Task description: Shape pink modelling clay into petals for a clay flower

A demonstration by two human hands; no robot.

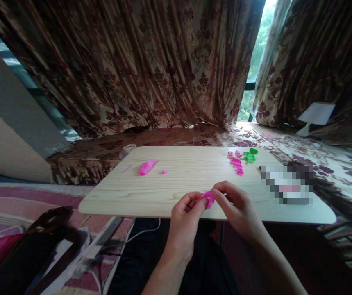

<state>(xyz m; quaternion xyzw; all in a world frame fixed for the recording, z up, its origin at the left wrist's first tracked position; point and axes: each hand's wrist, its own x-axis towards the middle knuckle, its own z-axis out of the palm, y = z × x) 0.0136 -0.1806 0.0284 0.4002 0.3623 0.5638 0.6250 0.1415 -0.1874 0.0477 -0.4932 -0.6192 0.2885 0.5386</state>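
Our left hand [186, 209] and right hand [239, 207] are pinching the pink piece [209, 200], fingertips nearly together, likely steadying it.

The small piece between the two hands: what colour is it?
The small piece is bright pink; it shows best in the head view, the only one.

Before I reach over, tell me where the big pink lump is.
In the head view, the big pink lump lies on the left part of the table, just left of a small pink bit and beyond the left hand.
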